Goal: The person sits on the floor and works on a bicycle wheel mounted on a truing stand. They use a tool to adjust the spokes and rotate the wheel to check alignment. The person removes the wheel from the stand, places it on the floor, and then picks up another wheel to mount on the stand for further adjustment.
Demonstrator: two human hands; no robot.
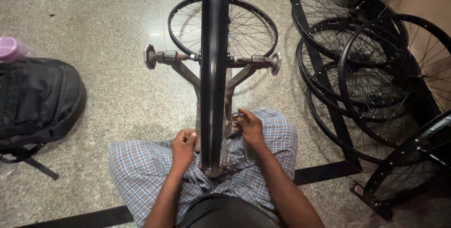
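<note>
A black bicycle wheel rim stands upright, edge-on to me, clamped in a metal truing stand with round knobs at both ends of its axle. My left hand touches the left side of the rim near its lower part, fingers curled. My right hand is at the right side of the rim, pinching a small round metal tool against the spokes. My lap is covered by a blue checked cloth.
Another spoked rim lies flat on the speckled floor behind the stand. Several black spoked rims lean in a stack at the right. A black backpack and a purple bottle sit at the left.
</note>
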